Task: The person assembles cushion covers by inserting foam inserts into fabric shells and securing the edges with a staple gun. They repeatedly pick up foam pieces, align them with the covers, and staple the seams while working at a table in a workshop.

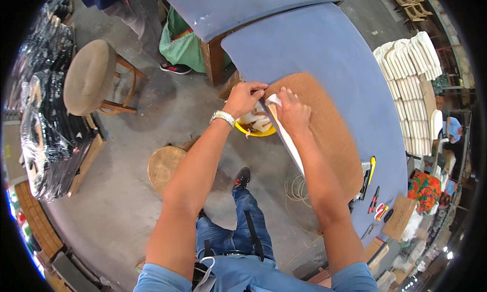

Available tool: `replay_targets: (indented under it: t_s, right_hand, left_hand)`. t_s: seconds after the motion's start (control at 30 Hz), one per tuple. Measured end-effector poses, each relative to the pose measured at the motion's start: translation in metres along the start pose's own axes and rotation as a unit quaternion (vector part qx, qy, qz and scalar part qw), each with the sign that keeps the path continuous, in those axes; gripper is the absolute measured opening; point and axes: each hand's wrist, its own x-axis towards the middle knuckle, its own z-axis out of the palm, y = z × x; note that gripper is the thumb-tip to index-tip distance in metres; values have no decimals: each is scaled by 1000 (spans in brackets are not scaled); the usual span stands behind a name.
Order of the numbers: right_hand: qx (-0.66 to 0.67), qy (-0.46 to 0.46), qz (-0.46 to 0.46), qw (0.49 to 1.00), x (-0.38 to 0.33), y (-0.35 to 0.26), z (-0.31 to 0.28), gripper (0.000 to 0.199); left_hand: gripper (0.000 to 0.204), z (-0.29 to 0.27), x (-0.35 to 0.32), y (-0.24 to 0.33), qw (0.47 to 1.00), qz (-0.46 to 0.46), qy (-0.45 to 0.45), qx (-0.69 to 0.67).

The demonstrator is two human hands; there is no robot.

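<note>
A brown fabric-covered panel (322, 124) with rounded corners lies on the blue-grey table, along its left edge. White lining (291, 146) shows down its near-left side. At the panel's far-left corner, my left hand (245, 97), wearing a metal watch (223, 118), pinches the brown fabric's edge. My right hand (294, 112) lies just right of it, its fingers curled over the panel's rim with white lining bunched beneath them. The left fingertips partly hide the fabric they grip. Below the hands, a yellow bucket (261, 134) holds white and brown scraps.
The table (299, 43) bears a yellow cutter (373, 168), scissors (381, 211), pliers (368, 231) and a cardboard box (401, 217). A round stool (89, 79) and a wooden stump (166, 168) stand left. White padded pieces (411, 89) are stacked right. Another person's legs (139, 23) show far left.
</note>
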Motion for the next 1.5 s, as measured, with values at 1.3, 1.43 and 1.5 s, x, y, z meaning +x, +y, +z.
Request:
replay_targets:
  t_s: [1.3, 1.43, 1.5]
  right_hand:
    - [444, -111, 230, 859, 112, 203, -147, 41]
    - [410, -105, 229, 876, 115, 218, -153, 34]
    - [330, -105, 233, 909, 117, 212, -156, 27]
  left_hand:
    - [47, 87, 174, 219, 982, 28, -180, 47]
    - [44, 99, 186, 226, 978, 61, -187, 69]
    - [42, 104, 190, 230, 967, 99, -198, 122]
